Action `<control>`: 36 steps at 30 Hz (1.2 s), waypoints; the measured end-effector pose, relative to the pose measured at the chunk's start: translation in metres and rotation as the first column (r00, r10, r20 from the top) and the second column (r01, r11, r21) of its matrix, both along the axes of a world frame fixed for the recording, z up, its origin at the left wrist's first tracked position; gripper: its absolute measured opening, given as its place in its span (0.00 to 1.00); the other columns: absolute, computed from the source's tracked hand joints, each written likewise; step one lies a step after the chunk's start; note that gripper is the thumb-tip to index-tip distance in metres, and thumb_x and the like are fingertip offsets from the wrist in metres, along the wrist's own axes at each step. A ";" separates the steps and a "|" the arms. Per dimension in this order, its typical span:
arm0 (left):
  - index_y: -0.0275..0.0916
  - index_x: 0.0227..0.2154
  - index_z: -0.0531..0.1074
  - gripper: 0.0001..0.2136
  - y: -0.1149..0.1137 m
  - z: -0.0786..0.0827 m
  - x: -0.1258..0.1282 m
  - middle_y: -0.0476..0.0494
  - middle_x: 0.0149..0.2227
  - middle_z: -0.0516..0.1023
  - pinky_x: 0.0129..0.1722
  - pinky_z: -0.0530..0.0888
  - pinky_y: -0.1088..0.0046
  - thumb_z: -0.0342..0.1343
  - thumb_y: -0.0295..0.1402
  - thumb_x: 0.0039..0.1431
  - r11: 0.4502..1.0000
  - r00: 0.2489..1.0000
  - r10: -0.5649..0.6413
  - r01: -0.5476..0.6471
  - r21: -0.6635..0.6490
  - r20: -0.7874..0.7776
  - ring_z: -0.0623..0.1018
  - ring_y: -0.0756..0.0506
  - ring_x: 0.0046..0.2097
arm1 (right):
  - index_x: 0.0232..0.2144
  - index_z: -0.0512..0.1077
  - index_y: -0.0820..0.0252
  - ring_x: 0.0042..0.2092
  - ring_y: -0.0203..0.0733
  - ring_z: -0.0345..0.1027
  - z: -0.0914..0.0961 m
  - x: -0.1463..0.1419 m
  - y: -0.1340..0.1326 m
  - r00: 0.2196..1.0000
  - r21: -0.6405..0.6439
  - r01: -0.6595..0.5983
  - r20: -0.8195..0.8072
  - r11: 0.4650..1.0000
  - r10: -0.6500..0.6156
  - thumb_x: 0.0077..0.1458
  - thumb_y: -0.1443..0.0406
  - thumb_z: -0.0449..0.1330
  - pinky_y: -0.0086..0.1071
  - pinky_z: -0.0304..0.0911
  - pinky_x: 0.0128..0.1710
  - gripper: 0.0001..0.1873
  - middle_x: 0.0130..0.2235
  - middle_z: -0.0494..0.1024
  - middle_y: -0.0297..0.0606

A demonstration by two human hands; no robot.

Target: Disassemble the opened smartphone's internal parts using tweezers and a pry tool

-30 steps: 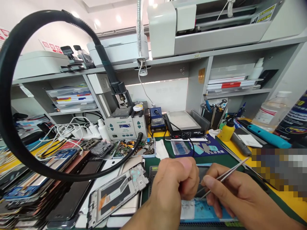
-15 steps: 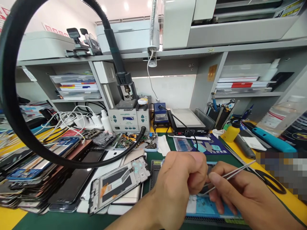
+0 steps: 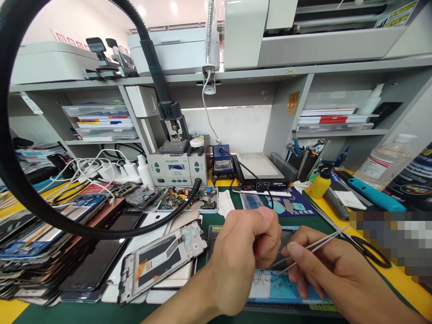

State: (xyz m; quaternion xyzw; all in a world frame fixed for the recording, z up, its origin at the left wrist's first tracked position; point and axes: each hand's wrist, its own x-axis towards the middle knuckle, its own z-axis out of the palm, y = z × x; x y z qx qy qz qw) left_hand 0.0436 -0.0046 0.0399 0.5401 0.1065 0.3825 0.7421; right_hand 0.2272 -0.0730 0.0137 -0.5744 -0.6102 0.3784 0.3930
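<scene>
My right hand point(image 3: 313, 261) is closed in a pinch on a pair of metal tweezers point(image 3: 319, 245), whose tips point left and down towards my other hand. My left hand point(image 3: 245, 252) is curled in a fist-like grip just left of the tips; whatever its fingers hold is hidden behind the knuckles. Under both hands lies a light blue work mat point(image 3: 275, 288). A dark flat piece point(image 3: 286, 238) shows between the hands, mostly covered, so I cannot tell its kind.
On the left, a phone frame point(image 3: 165, 258) lies tilted on other phones, beside a tall phone stack point(image 3: 30, 256). A thick black hose point(image 3: 101, 231) loops across from the hot-air station point(image 3: 178, 166). Scissors point(image 3: 373, 252) and a yellow bottle point(image 3: 319, 184) are on the right.
The whole view has shifted slightly, so the scene sits further left. Both hands keep nearly the same pose, and the tweezers stay in the right hand.
</scene>
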 end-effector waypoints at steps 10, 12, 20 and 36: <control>0.41 0.18 0.57 0.23 0.001 -0.002 -0.001 0.54 0.19 0.53 0.24 0.50 0.68 0.46 0.42 0.71 1.000 1.000 0.015 -0.015 0.014 -0.010 0.52 0.50 0.24 | 0.27 0.72 0.54 0.25 0.37 0.71 0.002 -0.001 0.004 1.000 -0.027 -0.016 0.004 0.999 0.016 0.66 0.45 0.60 0.29 0.68 0.27 0.24 0.24 0.77 0.32; 0.41 0.18 0.57 0.23 0.001 -0.002 0.000 0.54 0.19 0.53 0.24 0.50 0.68 0.46 0.43 0.71 1.000 1.000 0.009 -0.009 0.010 -0.011 0.52 0.50 0.23 | 0.29 0.71 0.55 0.26 0.37 0.71 0.003 -0.003 0.003 0.999 -0.054 -0.019 -0.030 0.998 0.018 0.66 0.44 0.60 0.30 0.67 0.28 0.23 0.25 0.77 0.31; 0.41 0.17 0.63 0.24 0.004 -0.003 0.001 0.54 0.17 0.57 0.23 0.52 0.70 0.53 0.49 0.66 0.995 0.999 -0.036 0.034 -0.090 -0.020 0.55 0.50 0.21 | 0.31 0.65 0.56 0.27 0.36 0.70 0.008 -0.006 -0.001 0.987 -0.113 -0.052 -0.155 0.992 0.034 0.63 0.39 0.59 0.30 0.64 0.29 0.27 0.27 0.75 0.31; 0.40 0.20 0.66 0.25 0.007 -0.004 0.004 0.51 0.19 0.63 0.25 0.57 0.70 0.51 0.52 0.68 0.997 0.996 0.057 -0.059 -0.042 -0.064 0.62 0.48 0.22 | 0.32 0.64 0.57 0.26 0.34 0.69 0.010 -0.006 -0.001 0.982 -0.104 -0.077 -0.181 0.992 0.057 0.64 0.38 0.57 0.29 0.63 0.28 0.29 0.27 0.73 0.31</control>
